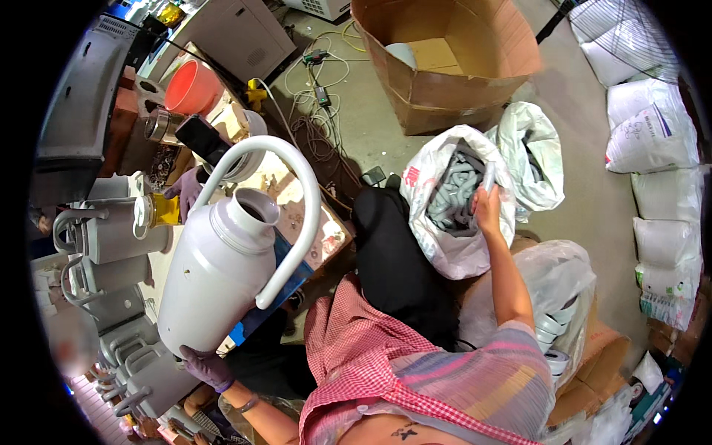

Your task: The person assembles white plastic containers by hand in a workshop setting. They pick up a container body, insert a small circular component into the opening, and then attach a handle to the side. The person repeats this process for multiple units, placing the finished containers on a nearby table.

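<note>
A large light-grey jug body point(215, 267) with an open neck leans tilted in front of me on the left. A big curved grey handle point(315, 200) arches over its mouth. Its lower end is gripped by my left hand point(208, 368), which wears a purple glove. On the right, my bare right hand point(486, 208) reaches into the mouth of a white sack point(423, 219). Its fingers are closed on a pale grey plastic piece point(489, 176). Inside that sack lies a heap of curved grey plastic pieces point(454, 194).
Several grey jugs point(122, 233) stand on the left. A red bucket point(193, 87), a dark phone point(202, 139) and a yellow jar point(165, 210) are on the bench. Beyond are a cardboard box point(445, 96), cables point(322, 96) and a second sack point(538, 159). Stacked white bags point(664, 200) line the right.
</note>
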A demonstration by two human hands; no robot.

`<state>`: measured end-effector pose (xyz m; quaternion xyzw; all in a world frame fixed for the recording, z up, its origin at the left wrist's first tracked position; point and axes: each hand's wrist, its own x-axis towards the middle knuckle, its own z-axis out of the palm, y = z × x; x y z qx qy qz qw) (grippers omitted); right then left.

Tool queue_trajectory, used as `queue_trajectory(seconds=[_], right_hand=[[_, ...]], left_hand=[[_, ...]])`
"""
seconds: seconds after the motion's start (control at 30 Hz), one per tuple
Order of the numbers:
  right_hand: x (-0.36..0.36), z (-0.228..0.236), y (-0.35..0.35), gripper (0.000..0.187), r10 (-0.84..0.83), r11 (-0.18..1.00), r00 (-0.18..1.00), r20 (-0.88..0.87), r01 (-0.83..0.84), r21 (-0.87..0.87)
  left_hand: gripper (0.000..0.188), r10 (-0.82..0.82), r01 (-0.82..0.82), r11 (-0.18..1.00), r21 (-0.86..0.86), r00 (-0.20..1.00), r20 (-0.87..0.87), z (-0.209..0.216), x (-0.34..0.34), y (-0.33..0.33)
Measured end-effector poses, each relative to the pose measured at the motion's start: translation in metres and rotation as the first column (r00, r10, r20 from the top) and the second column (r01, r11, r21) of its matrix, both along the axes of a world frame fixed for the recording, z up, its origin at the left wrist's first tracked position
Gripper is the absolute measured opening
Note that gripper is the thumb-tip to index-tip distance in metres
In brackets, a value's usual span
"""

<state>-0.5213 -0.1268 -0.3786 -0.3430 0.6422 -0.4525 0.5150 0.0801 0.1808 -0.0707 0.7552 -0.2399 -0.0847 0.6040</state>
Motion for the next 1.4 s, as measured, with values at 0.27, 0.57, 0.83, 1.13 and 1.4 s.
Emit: queue_trajectory(seconds=[0.27,0.57,0.83,1.13,1.4], right_hand=[[-0.038,0.131,0.067,0.027,0.276,0.9,0.813,-0.512,-0.406,-0.158],[-0.022,0.203,0.117,0.04,0.001,0.766,0.854,-0.52,-0.335,-0.549],[-0.09,0.175,0.065,0.057,0.796,0.432,-0.27,-0.541,-0.373,0.821],[0.165,0.427,-0.034,0.04,0.422,0.777,0.878,-0.227,-0.479,-0.407],[0.422,0.478,0.017,0.04,0.913,0.062,0.23,-0.337,-0.895,-0.441]], left_hand=[[0.059,-0.028,-0.07,0.961,0.267,0.938,0.347,-0.004,0.008,0.001],[0.061,-0.008,0.009,0.999,-0.032,0.999,0.046,-0.006,0.012,-0.02],[0.049,-0.065,0.064,0.994,-0.094,0.998,-0.006,-0.018,0.024,-0.014],[0.035,-0.124,0.12,0.976,-0.179,0.992,-0.008,0.033,-0.007,-0.042],[0.035,-0.155,0.14,0.98,-0.14,0.983,-0.1,0.042,-0.014,-0.039]])
